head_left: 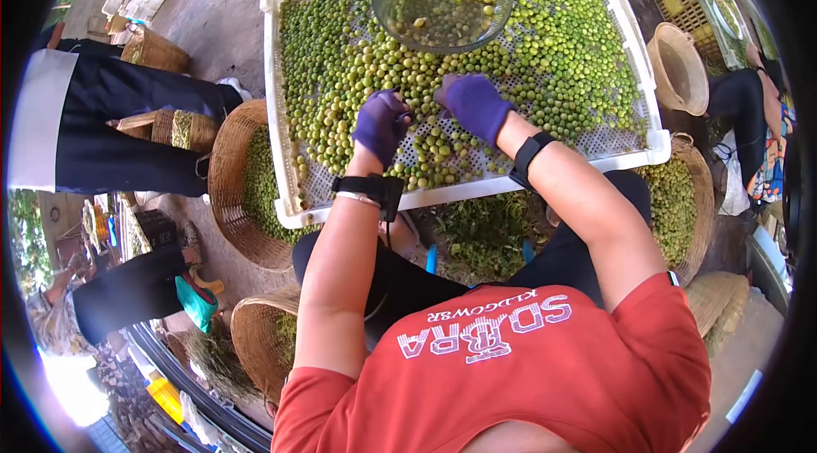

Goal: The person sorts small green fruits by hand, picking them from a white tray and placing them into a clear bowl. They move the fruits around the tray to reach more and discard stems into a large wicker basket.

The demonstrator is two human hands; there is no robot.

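Observation:
Small round green and yellowish fruits (340, 78), which look like Indian gooseberries, are spread over a white perforated plastic tray (277, 112). My left hand (380, 123), in a purple glove that leaves the fingertips bare, is over the middle of the tray with its fingers curled closed. Across from it, my right hand (478, 109) wears a matching glove and is closed too, its fingertips low among the fruits. Whatever either hand pinches is too small or hidden to make out. At the tray's far side stands a glass bowl (381, 6) of liquid with yellowish fruits in it.
Wicker baskets of fruit flank the tray, one at left (225, 197) and one at right (699, 197). A tan basin (679, 70) sits beyond the right edge. Leafy stems (485, 236) lie below, between my legs. A person in dark trousers (136, 121) stands at left; another sits at right.

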